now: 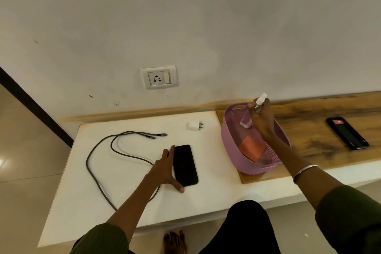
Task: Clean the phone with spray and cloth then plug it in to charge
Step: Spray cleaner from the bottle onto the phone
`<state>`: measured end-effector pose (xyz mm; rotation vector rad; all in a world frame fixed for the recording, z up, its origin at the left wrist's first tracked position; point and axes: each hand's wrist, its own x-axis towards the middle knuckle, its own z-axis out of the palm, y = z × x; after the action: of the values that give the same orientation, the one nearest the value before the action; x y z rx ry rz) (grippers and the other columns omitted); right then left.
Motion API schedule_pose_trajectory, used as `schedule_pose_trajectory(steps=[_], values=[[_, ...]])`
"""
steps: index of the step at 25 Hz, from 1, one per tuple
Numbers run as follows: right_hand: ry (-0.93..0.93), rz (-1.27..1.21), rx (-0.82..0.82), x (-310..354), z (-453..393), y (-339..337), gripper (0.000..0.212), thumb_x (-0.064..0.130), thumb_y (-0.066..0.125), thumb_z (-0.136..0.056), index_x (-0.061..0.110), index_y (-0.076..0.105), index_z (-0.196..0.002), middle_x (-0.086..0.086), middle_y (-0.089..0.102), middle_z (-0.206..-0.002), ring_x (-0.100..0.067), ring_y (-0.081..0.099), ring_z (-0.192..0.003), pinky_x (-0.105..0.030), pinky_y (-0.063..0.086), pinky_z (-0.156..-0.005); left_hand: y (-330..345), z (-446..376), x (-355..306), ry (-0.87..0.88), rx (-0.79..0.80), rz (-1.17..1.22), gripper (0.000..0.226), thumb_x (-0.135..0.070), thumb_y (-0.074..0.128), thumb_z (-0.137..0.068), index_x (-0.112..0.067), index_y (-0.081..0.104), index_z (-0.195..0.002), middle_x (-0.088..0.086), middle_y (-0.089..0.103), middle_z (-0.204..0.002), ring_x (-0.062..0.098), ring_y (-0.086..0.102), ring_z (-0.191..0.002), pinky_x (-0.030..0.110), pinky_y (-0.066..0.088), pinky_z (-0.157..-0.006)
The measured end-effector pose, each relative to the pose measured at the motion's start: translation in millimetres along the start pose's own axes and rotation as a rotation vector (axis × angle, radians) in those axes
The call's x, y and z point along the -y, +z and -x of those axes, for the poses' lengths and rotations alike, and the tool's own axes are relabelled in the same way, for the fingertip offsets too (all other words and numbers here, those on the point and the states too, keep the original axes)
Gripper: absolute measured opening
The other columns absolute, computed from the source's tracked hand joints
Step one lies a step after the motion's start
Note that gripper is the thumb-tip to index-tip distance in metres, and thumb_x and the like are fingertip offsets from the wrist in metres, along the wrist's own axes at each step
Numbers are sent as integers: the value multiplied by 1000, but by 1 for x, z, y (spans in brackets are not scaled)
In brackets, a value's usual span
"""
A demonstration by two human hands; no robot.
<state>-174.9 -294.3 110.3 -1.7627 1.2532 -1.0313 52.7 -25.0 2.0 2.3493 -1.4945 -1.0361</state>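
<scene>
Spray bottle lifted from the basket, phone steadied for cleaning.

Right hand (260, 117) grips the spray bottle (252, 114) above the purple basket (233, 146); left hand (165, 168), fingers straight, braces the black phone (185, 165) flat on the white surface (115, 192).

Home: wall socket (159, 77), tiled floor (26, 150)

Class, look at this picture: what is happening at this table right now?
A person's right hand holds a small spray bottle above a purple basket with an orange cloth inside. The left hand rests against a black phone lying flat. The cable and charger plug lie unconnected.
</scene>
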Motion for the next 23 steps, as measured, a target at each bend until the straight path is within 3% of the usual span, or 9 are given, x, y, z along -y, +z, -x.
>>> schedule_pose_trajectory(steps=[4, 7, 9, 11, 13, 16, 18, 20, 23], values=[[60, 30, 55, -18, 7, 17, 35, 16, 67, -89, 4, 49, -116, -3, 60, -96, -12, 56, -78, -12, 41, -59, 1, -2, 5, -3, -4, 6, 166, -61, 93, -34, -25, -16, -154, 5, 20, -151, 34, 40, -136, 46, 41, -107], [97, 60, 90, -26, 7, 24, 29, 9, 65, -90, 4, 49, -114, -2, 60, -90, -6, 60, -72, -11, 42, -52, 0, -4, 4, 0, -7, 8, 167, -59, 94, -34, -25, -17, -154, 5, 20, -150, 34, 42, -135, 46, 42, -107], [100, 56, 129, -25, 5, 29, 19, 2, 60, -92, 7, 46, -105, 3, 58, -79, 3, 64, -62, -9, 41, -39, -2, -6, 4, 1, -8, 13, 166, -58, 94, -34, -25, -17, -154, 6, 20, -151, 35, 41, -135, 46, 42, -107], [59, 88, 151, -21, 4, 37, 23, 0, 64, -89, 9, 46, -100, 9, 54, -72, 8, 62, -54, -5, 39, -36, -4, -7, 7, 0, -18, 15, 165, -58, 94, -35, -25, -16, -154, 6, 19, -151, 35, 41, -136, 46, 41, -108], [36, 145, 168, -22, 7, 41, 25, 6, 71, -84, 10, 50, -96, 11, 54, -70, -3, 57, -51, -2, 39, -41, -4, -7, 9, -4, -19, 9, 166, -59, 94, -34, -25, -16, -154, 6, 19, -152, 35, 40, -136, 47, 41, -108], [57, 189, 197, -30, 10, 37, 29, 16, 75, -83, 11, 54, -101, 8, 60, -77, -8, 56, -67, -6, 39, -56, -1, -7, 10, -8, -2, -5, 166, -61, 93, -34, -25, -17, -153, 6, 18, -152, 35, 40, -136, 47, 41, -108], [67, 210, 260, -31, 8, 29, 48, 19, 77, -81, 7, 52, -121, 0, 64, -101, -17, 59, -89, -24, 42, -75, -2, -7, 11, -16, -6, -8, 167, -63, 92, -33, -26, -17, -153, 6, 18, -152, 35, 41, -136, 47, 41, -108], [78, 241, 305, -31, 4, 18, 64, 19, 80, -77, 6, 48, -131, -8, 63, -120, -25, 60, -106, -31, 42, -82, -4, -7, 11, -16, -6, -8, 167, -64, 92, -32, -26, -17, -153, 6, 18, -151, 35, 41, -135, 47, 42, -107], [99, 390, 321, -36, 1, -6, 67, 25, 82, -75, 7, 52, -131, -14, 63, -127, -33, 59, -115, -39, 47, -92, -8, -7, 9, -9, -4, -22, 167, -65, 91, -32, -27, -17, -153, 6, 18, -151, 35, 42, -135, 46, 42, -106]])
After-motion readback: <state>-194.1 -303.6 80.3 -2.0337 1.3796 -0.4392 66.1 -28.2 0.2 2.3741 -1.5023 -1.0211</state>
